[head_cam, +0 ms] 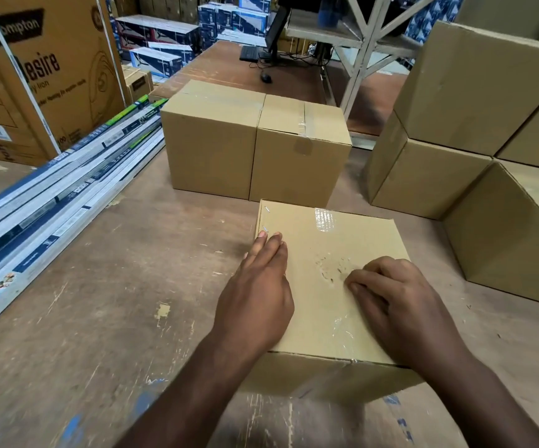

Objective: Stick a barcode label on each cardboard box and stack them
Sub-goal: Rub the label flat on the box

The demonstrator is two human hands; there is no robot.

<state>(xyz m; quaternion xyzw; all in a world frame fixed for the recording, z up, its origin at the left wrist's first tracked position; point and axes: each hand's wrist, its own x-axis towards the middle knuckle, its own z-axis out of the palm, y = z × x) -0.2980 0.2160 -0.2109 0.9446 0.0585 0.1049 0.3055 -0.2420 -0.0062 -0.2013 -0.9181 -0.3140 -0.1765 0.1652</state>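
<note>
Warehouse floor of scuffed brown board (pixel 106 286), cartons all round, and we're right over the hands. Left hand (pixel 256 291) lies flat and open, fingers together, along the left edge of the plain tan cardboard box (pixel 339 240) nearest the viewer, fingertips pointing away toward the far-left corner where two small metal staples (pixel 266 218) show. It grips nothing; it just presses down. Right hand (pixel 394 297) is curled, knuckles up, fingers folded onto the lid near its middle, beside a scuffed patch where the paper surface is torn. Whether a barcode label sits under those fingers, I can't tell; none is visible anywhere on the lid.

Clear tape runs along the lid from the near edge to the far edge, passing between the two hands, so the box's seam points straight away from the person. Both hands are already on the box, left at the edge, right nearer the centre.

Moving outward: two more sealed tan cardboard boxes (pixel 255 147) stand side by side just beyond, touching each other. At right, a stack of tan cardboard boxes (pixel 455 130) rises in tiers; my guess is this one heads there, up and to the right, the right hand's side. Long flat printed cartons (pixel 51 202) lie at far left.
</note>
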